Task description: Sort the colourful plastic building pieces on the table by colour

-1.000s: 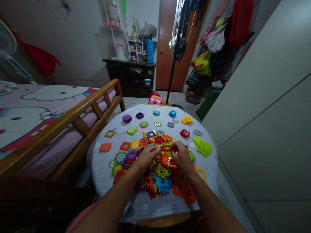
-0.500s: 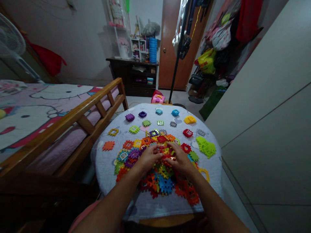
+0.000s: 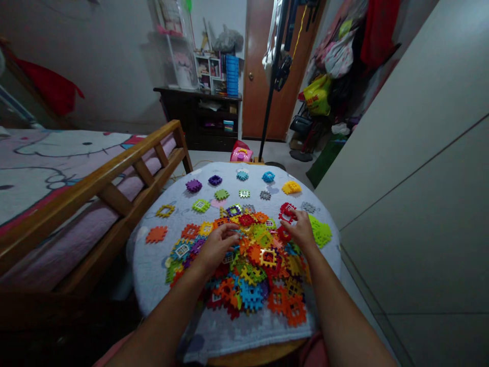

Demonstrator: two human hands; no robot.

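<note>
A heap of colourful plastic interlocking tiles point(image 3: 248, 265) covers the middle of a round table with a pale cloth point(image 3: 229, 331). My left hand point(image 3: 216, 247) rests on the heap's left part, fingers curled over the tiles. My right hand point(image 3: 301, 229) reaches to the far right and pinches a red tile point(image 3: 286, 215) just above a small stack of red tiles point(image 3: 287, 208). A pile of lime green tiles point(image 3: 320, 232) lies right beside that hand.
Small sorted groups sit along the far rim: purple tiles point(image 3: 193, 185), blue tiles point(image 3: 268, 177), yellow tiles point(image 3: 291, 187), an orange tile point(image 3: 156, 234). A wooden bed frame point(image 3: 114, 178) stands left, a grey wall panel point(image 3: 412, 168) right, a pink toy point(image 3: 240, 154) beyond.
My right hand has left the centre of the heap and moved right and away with a red tile, up to the red stack. My left hand stayed on the heap.
</note>
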